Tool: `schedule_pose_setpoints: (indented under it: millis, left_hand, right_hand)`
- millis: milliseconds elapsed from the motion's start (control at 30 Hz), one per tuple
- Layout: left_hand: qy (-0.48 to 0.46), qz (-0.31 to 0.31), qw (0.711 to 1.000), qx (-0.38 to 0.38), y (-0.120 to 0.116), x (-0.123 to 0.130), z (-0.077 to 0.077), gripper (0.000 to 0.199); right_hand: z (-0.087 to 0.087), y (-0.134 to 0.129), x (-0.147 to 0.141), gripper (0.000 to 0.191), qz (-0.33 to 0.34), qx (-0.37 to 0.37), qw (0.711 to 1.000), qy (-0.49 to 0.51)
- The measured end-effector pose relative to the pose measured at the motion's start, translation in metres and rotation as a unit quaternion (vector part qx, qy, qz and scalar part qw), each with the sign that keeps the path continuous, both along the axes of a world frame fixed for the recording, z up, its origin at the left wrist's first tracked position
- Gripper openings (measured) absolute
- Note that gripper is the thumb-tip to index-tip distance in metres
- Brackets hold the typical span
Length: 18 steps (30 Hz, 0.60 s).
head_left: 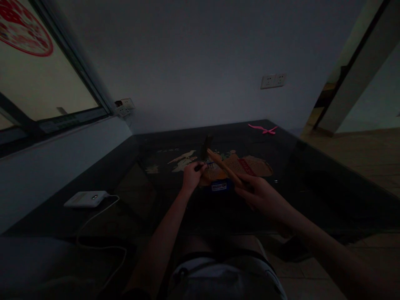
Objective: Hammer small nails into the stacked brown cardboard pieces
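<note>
The scene is dim. My right hand (258,189) is wrapped round the wooden handle of a hammer (226,168). The hammer's dark head (206,146) is raised at the far end, just beyond my left hand. My left hand (192,174) is closed in a pinch, and a small dark thing (198,167) shows at its fingertips, too dim to name. A blue box with a white label (219,186) lies between the hands on the near side. Beneath them the dark table (162,196) bears a printed picture in tan, white and red.
At the left of the table lies a white device (86,199) with a white cable (96,214) hanging over the front edge. A pink ribbon-like strip (264,129) rests at the back right corner. Wall sockets (273,81) are behind, and a window (46,71) is left.
</note>
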State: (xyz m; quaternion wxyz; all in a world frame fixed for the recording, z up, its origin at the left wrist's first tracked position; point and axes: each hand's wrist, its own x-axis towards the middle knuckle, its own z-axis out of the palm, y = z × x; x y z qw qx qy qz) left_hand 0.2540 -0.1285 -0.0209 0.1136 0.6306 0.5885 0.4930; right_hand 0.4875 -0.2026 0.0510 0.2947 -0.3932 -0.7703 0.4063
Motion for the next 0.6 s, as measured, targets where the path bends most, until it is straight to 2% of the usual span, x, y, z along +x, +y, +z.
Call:
schedule_pose_setpoints:
  millis: [333,433,600]
  left_hand:
    - [-0.005,0.006,1.000,-0.023,0.000,-0.001,0.000,0.014]
    - [-0.023,-0.006,1.000,-0.014,0.002,-0.002,-0.002,0.011]
    - [-0.004,-0.005,1.000,-0.005,0.002,-0.003,-0.005,0.012]
  right_hand:
    - [-0.001,0.001,-0.001,0.038,0.011,-0.007,1.000,-0.018]
    - [0.006,0.001,0.000,0.039,0.007,0.034,0.999,-0.015]
    - [0.014,0.012,0.003,0.037,0.010,0.080,0.991,-0.103]
